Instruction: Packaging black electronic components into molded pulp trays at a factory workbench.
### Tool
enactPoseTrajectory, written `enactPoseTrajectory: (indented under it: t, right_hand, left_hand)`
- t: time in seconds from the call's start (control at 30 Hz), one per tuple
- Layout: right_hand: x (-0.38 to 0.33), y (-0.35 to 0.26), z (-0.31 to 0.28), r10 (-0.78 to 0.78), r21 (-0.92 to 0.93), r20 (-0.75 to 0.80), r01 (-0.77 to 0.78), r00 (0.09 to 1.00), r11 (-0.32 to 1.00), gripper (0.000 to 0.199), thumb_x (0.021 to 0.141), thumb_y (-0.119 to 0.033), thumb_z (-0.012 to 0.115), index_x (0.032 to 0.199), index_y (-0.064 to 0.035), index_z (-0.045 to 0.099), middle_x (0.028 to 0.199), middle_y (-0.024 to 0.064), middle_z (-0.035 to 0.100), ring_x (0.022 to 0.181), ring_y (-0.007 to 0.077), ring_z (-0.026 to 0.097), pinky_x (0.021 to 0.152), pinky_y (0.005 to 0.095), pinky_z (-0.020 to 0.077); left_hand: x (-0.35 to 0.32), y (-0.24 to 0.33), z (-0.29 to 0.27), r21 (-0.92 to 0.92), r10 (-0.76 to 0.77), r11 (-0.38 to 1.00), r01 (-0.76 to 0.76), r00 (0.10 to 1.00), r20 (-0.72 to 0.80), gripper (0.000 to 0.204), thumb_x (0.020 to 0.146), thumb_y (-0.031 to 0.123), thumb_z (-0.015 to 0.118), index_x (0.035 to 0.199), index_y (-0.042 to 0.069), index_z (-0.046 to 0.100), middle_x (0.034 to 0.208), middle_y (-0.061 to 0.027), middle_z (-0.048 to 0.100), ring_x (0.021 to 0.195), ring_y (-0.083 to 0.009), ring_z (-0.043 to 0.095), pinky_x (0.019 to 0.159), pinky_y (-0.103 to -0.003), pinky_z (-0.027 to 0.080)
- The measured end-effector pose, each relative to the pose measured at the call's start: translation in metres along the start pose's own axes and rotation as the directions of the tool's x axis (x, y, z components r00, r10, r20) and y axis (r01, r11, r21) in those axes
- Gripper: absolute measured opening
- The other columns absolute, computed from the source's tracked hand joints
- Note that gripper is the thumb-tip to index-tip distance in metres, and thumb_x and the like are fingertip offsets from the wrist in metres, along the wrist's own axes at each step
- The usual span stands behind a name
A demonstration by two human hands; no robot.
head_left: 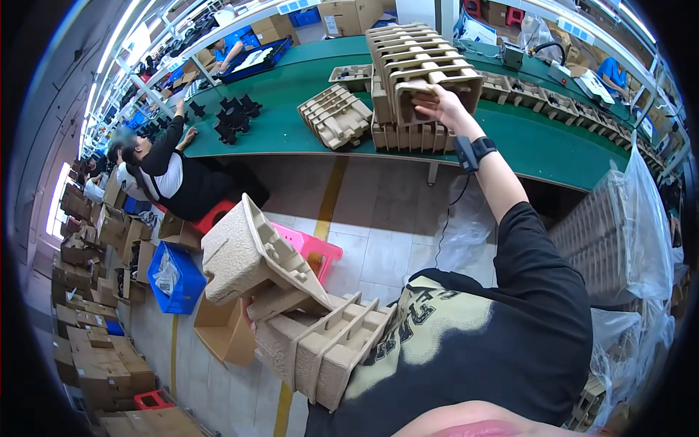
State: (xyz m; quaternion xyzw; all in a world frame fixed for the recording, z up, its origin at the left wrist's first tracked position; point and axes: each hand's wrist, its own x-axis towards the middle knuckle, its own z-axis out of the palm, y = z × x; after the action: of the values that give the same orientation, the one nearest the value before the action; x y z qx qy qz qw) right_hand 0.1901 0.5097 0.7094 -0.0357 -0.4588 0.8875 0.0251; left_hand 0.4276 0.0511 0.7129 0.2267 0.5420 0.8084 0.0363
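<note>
Against my body, two beige molded pulp trays (313, 349) lie at an angle, one tilted up to the left. My left hand (247, 312) supports them from beneath; only a sliver of it shows and the trays hide the rest. My right arm reaches out to a tall stack of the same pulp trays (415, 54) on the green workbench (284, 138). At the stack's near end, my right hand (440, 108) touches a tray with its fingers stretched out. A smaller group of pulp trays (335, 116) leans just left of that stack.
Black parts (237, 116) stand on the bench near a seated co-worker (171, 167). A pink stool (309, 251), a blue bin (175, 280) and cardboard boxes (102, 364) are on the floor. Plastic-wrapped trays (604, 233) stand at my right. Filled trays (553, 105) line the bench.
</note>
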Motion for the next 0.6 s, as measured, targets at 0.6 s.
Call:
enactPoseTrajectory:
  t: [0.6]
  right_hand:
    - [-0.217,0.066,0.092,0.383,-0.433,0.872,0.118,0.304,0.894,0.105,0.068,-0.027,0.083,0.149,-0.0126,0.018,0.137,0.0163,0.043,0.125,0.0283,0.044,0.103,0.0411,0.0385]
  left_hand:
    - [0.031,0.022,-0.014,0.024,-0.025,0.999,0.031,0.976,-0.217,0.060,0.085,0.029,0.068,0.131,0.000,0.043,0.113,-0.0083,0.060,0.099,-0.0175,0.061,0.084,-0.030,0.051]
